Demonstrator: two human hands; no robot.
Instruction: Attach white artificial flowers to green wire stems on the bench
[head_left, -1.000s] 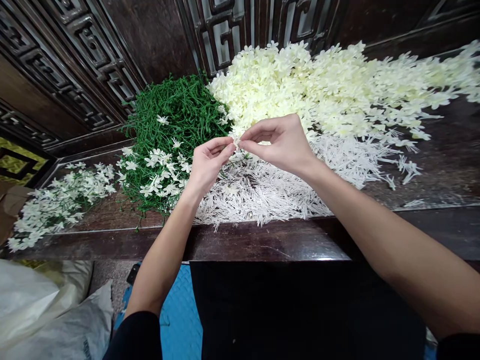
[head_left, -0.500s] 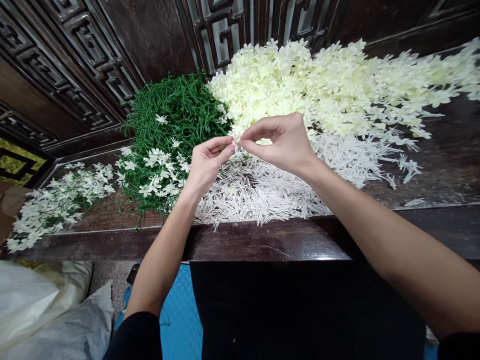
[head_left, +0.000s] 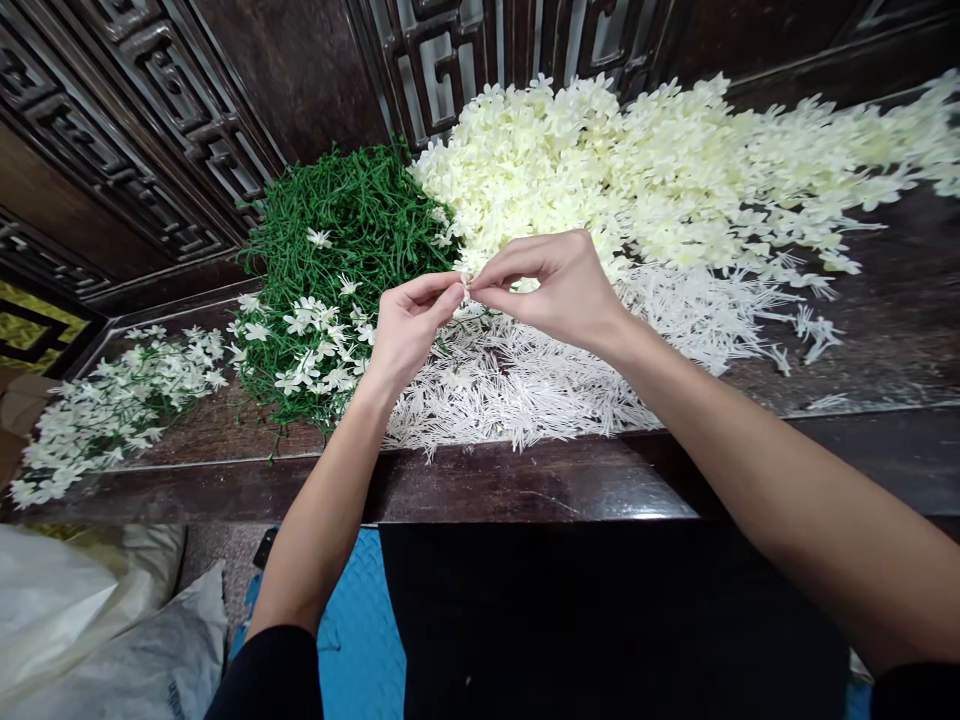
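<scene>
My left hand (head_left: 411, 325) and my right hand (head_left: 551, 285) meet in the middle, thumb and forefinger pinched on each. Between their fingertips is a small white artificial flower (head_left: 466, 284), mostly covered by the fingers. Under and behind the hands lies a pile of thin white stamen pieces (head_left: 525, 385). Beyond them is a heap of cream flower heads (head_left: 555, 165). Green plastic stems (head_left: 337, 210) are heaped to the left of my left hand, with several white flowers on stems (head_left: 319, 345) resting on their front side.
More white flowers on green stems (head_left: 127, 400) lie at the bench's left end. The dark wooden bench (head_left: 525, 490) has a carved lattice back (head_left: 292, 70). Pale sacks (head_left: 75, 620) stand on the floor at lower left, beside a blue mat (head_left: 364, 630).
Both hands stay together at nearly the same spot. The fingers have closed further over the small white flower, so less of it shows, and my right hand has shifted slightly left.
</scene>
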